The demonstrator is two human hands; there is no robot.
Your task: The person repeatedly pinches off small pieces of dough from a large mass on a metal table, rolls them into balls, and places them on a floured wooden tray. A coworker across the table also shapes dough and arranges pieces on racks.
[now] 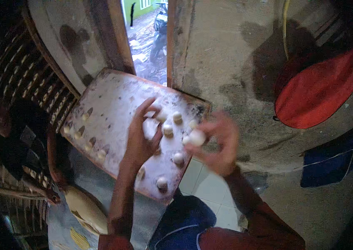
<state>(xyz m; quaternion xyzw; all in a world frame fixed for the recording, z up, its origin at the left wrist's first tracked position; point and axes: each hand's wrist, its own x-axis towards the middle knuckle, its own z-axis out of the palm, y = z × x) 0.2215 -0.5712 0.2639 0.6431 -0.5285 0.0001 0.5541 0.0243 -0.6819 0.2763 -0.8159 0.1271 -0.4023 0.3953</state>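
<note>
Nearest the camera, dark red sleeves (274,227) at the lower edge, with bare forearms (122,204) reaching over a whitened tabletop (114,104). At the right hand (222,143), motion-blurred: thumb and fingertips closed on a pale ball (197,137), doughlike, above the tabletop's right side. At the left hand (141,135): thumb and forefinger curved apart, apparently nothing pinched between; cannot tell about contact behind the fingertips. Around both, on the tabletop, other balls (178,158), mostly spaced apart; near the left edge, a loose row of balls (101,154). Farther left, a co-worker's hand (53,196) near a long tan thing (85,208), kind unclear. Step in hand, presumably: shaping or setting out balls singly. Next move, as judged: calling for a bare spot and a light release, without flattening.
</note>
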